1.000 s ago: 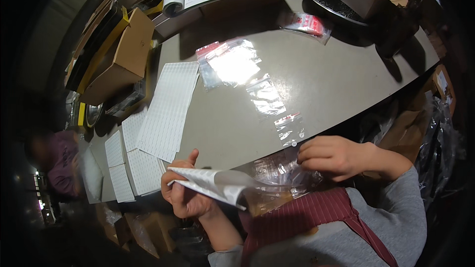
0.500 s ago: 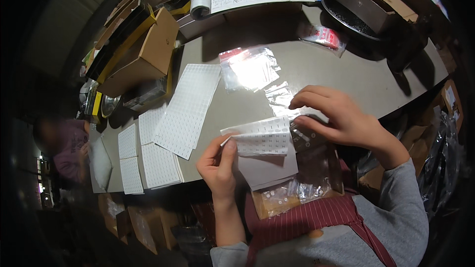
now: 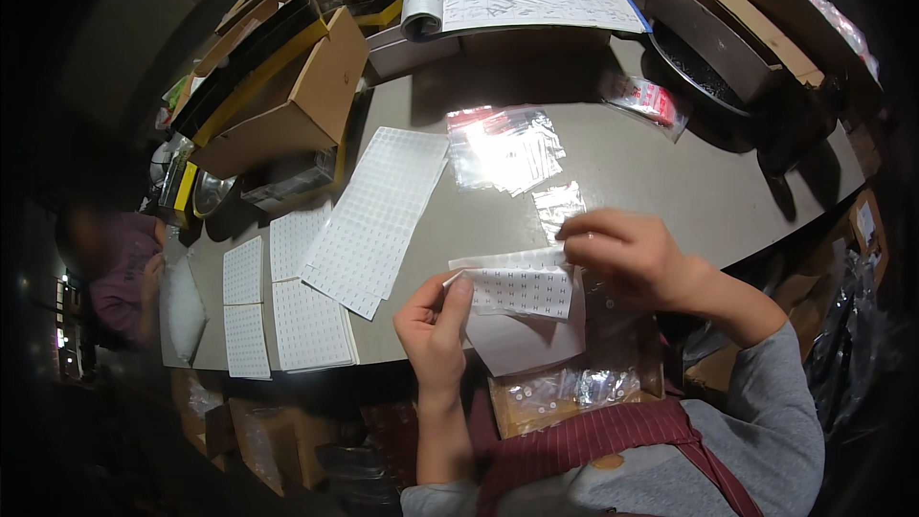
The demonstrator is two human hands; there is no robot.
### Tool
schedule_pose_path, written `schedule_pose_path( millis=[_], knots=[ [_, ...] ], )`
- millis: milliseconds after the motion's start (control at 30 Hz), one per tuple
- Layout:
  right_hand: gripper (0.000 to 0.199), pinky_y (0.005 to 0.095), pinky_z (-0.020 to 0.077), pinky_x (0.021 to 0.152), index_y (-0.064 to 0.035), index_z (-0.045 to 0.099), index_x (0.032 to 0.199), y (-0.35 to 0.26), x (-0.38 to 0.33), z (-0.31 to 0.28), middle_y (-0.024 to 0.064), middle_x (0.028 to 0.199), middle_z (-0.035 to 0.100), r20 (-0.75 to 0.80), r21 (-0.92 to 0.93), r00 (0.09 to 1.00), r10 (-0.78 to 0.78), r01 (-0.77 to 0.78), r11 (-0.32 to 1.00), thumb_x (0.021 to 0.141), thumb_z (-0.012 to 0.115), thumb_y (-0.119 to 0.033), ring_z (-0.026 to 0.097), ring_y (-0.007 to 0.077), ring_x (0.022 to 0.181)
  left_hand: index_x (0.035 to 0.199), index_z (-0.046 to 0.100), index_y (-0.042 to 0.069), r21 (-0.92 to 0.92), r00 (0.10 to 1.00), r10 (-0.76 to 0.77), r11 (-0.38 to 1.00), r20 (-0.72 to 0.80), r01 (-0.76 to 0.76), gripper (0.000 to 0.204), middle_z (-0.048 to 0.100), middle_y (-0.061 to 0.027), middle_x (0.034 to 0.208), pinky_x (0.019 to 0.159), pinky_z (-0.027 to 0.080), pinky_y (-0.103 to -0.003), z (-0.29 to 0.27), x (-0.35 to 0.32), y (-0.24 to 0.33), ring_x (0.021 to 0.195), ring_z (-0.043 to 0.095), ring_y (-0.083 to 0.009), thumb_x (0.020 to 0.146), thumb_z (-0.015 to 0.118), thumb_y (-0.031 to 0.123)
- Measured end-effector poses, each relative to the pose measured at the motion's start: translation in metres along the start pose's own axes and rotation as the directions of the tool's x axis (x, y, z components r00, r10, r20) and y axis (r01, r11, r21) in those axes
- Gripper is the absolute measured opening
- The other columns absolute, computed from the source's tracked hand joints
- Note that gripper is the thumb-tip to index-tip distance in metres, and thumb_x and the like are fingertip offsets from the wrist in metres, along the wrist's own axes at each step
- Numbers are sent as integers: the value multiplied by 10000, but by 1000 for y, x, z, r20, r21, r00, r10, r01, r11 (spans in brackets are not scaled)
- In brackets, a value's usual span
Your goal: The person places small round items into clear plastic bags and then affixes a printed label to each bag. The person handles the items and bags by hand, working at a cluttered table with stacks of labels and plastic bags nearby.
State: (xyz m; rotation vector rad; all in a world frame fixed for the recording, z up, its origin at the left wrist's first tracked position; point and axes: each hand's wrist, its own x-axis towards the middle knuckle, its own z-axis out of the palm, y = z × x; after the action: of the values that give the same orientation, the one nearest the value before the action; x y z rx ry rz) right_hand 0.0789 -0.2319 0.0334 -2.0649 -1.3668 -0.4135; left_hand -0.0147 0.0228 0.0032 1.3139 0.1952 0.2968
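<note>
From my distant seat I look first at the grey table, the largest thing, which gives a flat support close to both hands. Below its near edge, an open cardboard box stands against the apron, with small clear bags inside, bearing white dots. On the table, long printed sheets lie overlapped to the left, well apart from the working place, and I would leave them so. The held sheet is in front of the body, above the table edge and the box, bent over so that its printed part lies upon a blank part. The left hand grasps it by its left end, thumb on top; in my judgement this grip should be firm but not crushing, and the bend rounded, because a sharp crease could spoil the small marks. The right hand has its fingers curled at the upper right corner; it is blurred, so I cannot tell whether they pinch anything. I would let only fingertips touch there, and move slowly. Just beyond lies a clear bag, the smallest thing, best kept flat and not brushed by the knuckles.
</note>
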Motion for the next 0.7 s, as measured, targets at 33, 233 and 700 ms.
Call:
schedule_pose_path(
  millis=[33,233,700],
  knots=[
    [326,437,524,944,-17,621,1117,3,3,-5,188,1197,627,43,177,988,151,-156,972,803,658,-94,637,372,1077,1097,728,-86,0,1000,-1,1000,-2,1,211,657,12,832,589,330,-182,-1,0,-2,678,484,-14,967,693,76],
    [186,528,311,1167,-9,605,1018,51,18,-10,214,1389,526,270,84,914,302,-334,939,950,603,-183,360,430,1414,1113,728,-85,68,996,-38,997,79,33,228,702,-29,898,660,415,-193,-3,1,3,758,569,-44,977,679,91],
    [350,544,377,1080,-14,572,1080,46,24,3,185,1340,530,50,-287,947,316,-289,913,766,726,-30,421,426,1327,1142,719,-93,35,975,-104,994,198,99,271,741,-74,1001,810,498,-231,-9,5,3,895,647,-90,1049,585,124]
  ],
)
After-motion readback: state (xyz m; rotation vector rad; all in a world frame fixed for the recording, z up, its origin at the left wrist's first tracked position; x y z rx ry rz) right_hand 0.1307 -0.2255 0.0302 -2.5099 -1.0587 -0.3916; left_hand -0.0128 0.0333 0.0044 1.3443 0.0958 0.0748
